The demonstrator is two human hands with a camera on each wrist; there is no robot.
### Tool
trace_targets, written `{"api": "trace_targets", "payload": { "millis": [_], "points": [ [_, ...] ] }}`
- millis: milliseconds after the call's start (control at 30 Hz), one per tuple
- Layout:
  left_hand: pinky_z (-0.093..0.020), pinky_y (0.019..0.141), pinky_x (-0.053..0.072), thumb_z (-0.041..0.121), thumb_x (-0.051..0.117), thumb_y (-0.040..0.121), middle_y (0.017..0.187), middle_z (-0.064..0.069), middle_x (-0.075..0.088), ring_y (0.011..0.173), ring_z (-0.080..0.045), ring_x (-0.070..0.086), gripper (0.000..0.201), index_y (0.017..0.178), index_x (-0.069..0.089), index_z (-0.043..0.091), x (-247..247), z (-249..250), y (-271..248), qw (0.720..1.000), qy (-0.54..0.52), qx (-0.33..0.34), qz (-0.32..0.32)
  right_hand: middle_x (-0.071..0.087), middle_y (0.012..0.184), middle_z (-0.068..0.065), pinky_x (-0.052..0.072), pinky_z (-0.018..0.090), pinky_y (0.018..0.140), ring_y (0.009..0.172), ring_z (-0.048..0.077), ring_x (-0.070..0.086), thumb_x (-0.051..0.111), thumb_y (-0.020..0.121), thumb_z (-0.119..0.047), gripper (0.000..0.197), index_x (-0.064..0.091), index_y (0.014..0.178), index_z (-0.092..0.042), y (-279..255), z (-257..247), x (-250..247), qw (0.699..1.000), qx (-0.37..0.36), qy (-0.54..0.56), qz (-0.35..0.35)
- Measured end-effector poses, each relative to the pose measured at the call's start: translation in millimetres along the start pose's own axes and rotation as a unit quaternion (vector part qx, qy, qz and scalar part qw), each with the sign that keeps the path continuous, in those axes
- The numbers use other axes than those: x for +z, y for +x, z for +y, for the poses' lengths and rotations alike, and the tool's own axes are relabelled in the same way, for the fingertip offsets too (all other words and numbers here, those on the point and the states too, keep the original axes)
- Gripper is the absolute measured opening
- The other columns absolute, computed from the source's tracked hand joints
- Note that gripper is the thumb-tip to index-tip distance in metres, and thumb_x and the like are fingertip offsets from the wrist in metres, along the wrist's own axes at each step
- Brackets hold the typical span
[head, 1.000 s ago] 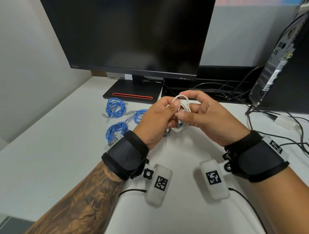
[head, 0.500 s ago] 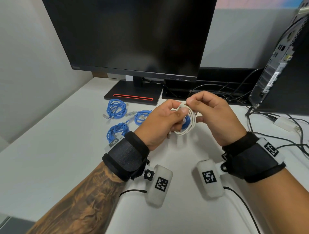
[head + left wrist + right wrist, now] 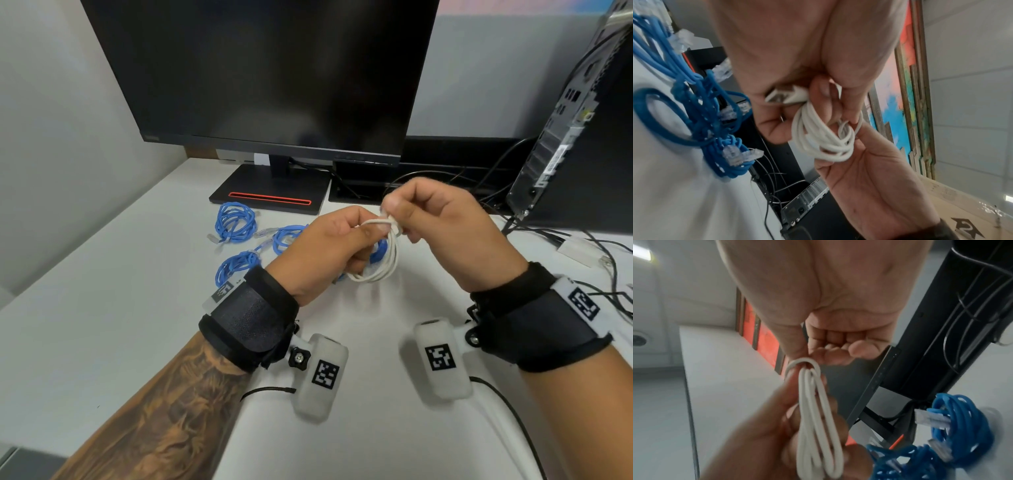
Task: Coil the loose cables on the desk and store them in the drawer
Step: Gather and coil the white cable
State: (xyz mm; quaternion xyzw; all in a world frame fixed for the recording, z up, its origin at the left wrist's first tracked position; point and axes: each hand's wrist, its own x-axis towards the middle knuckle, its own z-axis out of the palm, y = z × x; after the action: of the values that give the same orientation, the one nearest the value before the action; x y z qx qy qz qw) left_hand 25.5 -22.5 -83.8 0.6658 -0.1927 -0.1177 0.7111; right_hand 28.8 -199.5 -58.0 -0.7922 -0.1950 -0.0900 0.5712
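Note:
A white cable [image 3: 385,260] [image 3: 822,138] [image 3: 818,426] is wound into a small coil and held above the white desk [image 3: 102,325]. My left hand [image 3: 329,246] [image 3: 787,426] grips the coil's left side, with a white plug [image 3: 787,96] tucked under its fingers. My right hand [image 3: 431,222] [image 3: 869,170] pinches the cable's end where it wraps the top of the coil. Several blue network cables [image 3: 236,222] [image 3: 701,121] [image 3: 962,426] lie coiled on the desk left of my hands. No drawer is in view.
A black monitor [image 3: 274,75] on its stand [image 3: 270,195] rises behind the hands. A computer tower [image 3: 565,130] stands at the right with black wires [image 3: 599,260] and a white adapter [image 3: 579,250] trailing over the desk. A wall closes the left side.
My right hand has lifted and pulled the cable's end up and to the right around the coil's top. The coil has turned from facing me to edge-on. My left hand holds its grip.

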Motion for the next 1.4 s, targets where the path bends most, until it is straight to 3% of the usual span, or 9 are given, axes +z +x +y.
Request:
{"api": "trace_targets", "payload": {
  "millis": [133, 333, 500, 667, 833, 1000, 1167, 1333, 1400],
  "points": [
    [-0.019, 0.051, 0.024, 0.022, 0.054, 0.094, 0.071, 0.000, 0.024, 0.055, -0.007, 0.027, 0.018, 0.105, 0.054, 0.007, 2.0, 7.0, 2.5, 0.996, -0.066, -0.035, -0.045, 0.053, 0.066, -0.004, 0.042, 0.025, 0.062, 0.061, 0.008, 0.047, 0.056, 0.100, -0.023, 0.016, 0.064, 0.090, -0.013, 3.7, -2.0, -1.4, 0.987, -0.028, 0.053, 0.150],
    [-0.018, 0.055, 0.034, 0.019, 0.047, 0.104, 0.063, 0.009, 0.043, 0.054, -0.005, 0.035, 0.016, 0.101, 0.060, 0.010, -3.7, 1.1, -0.9, 0.999, 0.023, 0.025, -0.007, 0.064, 0.079, 0.011, 0.046, 0.026, 0.068, 0.069, 0.011, 0.054, 0.064, 0.096, -0.023, 0.023, 0.070, 0.090, -0.002, -0.9, 0.6, 6.2, 0.999, -0.011, 0.034, 0.013],
    [-0.025, 0.057, 0.025, 0.033, 0.042, 0.104, 0.071, 0.002, 0.030, 0.063, -0.011, 0.026, 0.042, 0.123, 0.052, -0.003, -5.0, 6.6, -0.7, 1.000, 0.007, -0.009, -0.027, 0.068, 0.083, 0.019, 0.052, 0.041, 0.074, 0.079, 0.036, 0.060, 0.067, 0.093, -0.019, 0.015, 0.070, 0.084, -0.008, -2.4, -3.8, 2.8, 0.989, -0.087, 0.003, 0.116],
    [-0.017, 0.054, 0.033, 0.021, 0.042, 0.104, 0.068, 0.005, 0.035, 0.060, -0.008, 0.030, 0.023, 0.115, 0.055, 0.005, -14.4, 7.1, -2.0, 0.999, 0.022, 0.018, -0.036, 0.062, 0.071, -0.004, 0.047, 0.023, 0.064, 0.066, 0.009, 0.054, 0.063, 0.096, -0.017, 0.014, 0.067, 0.088, -0.006, -3.5, -2.1, 11.5, 0.992, -0.058, 0.031, 0.110],
    [-0.022, 0.058, 0.037, 0.022, 0.046, 0.101, 0.066, 0.004, 0.040, 0.059, -0.011, 0.037, 0.019, 0.103, 0.055, 0.006, -15.4, 6.1, -0.9, 0.998, -0.006, 0.057, 0.016, 0.068, 0.083, 0.003, 0.049, 0.029, 0.064, 0.076, 0.018, 0.062, 0.065, 0.086, -0.005, 0.013, 0.067, 0.085, -0.017, 1.1, 1.3, 4.3, 0.988, 0.000, 0.143, 0.060],
    [-0.051, 0.071, 0.054, 0.025, 0.055, 0.101, 0.089, -0.016, 0.066, 0.081, -0.030, 0.064, 0.019, 0.109, 0.069, 0.016, -16.7, 3.2, -1.4, 0.992, 0.052, 0.072, 0.084, 0.076, 0.095, 0.007, 0.061, 0.040, 0.080, 0.089, 0.025, 0.072, 0.063, 0.093, -0.007, 0.011, 0.070, 0.096, -0.015, 0.0, 6.4, 10.1, 0.992, 0.057, 0.113, 0.018],
    [-0.034, 0.063, 0.058, 0.017, 0.057, 0.100, 0.092, -0.004, 0.075, 0.082, -0.019, 0.073, 0.020, 0.112, 0.072, 0.014, -16.5, 5.4, -1.4, 0.986, 0.062, 0.069, 0.138, 0.077, 0.099, 0.009, 0.061, 0.041, 0.084, 0.092, 0.026, 0.075, 0.063, 0.095, -0.016, 0.017, 0.070, 0.110, -0.011, -3.2, 1.0, 13.8, 0.987, 0.084, 0.139, 0.008],
    [-0.043, 0.070, 0.062, 0.013, 0.058, 0.099, 0.102, -0.014, 0.073, 0.091, -0.028, 0.073, 0.026, 0.123, 0.067, 0.013, -16.4, 14.5, -2.2, 0.981, 0.144, 0.078, 0.105, 0.076, 0.088, 0.014, 0.062, 0.038, 0.075, 0.080, 0.028, 0.075, 0.061, 0.091, 0.003, 0.020, 0.058, 0.109, -0.008, -3.4, -4.8, 15.7, 0.986, 0.077, 0.149, -0.001],
    [-0.039, 0.080, 0.062, 0.009, 0.056, 0.100, 0.105, -0.011, 0.072, 0.098, -0.022, 0.072, 0.032, 0.130, 0.063, 0.016, -15.8, 23.4, -2.3, 0.966, 0.221, 0.112, 0.074, 0.072, 0.080, 0.012, 0.059, 0.040, 0.076, 0.072, 0.025, 0.072, 0.055, 0.092, 0.005, 0.021, 0.054, 0.106, -0.012, -1.5, -8.3, 14.8, 0.976, 0.099, 0.192, 0.001]
  ]
}}
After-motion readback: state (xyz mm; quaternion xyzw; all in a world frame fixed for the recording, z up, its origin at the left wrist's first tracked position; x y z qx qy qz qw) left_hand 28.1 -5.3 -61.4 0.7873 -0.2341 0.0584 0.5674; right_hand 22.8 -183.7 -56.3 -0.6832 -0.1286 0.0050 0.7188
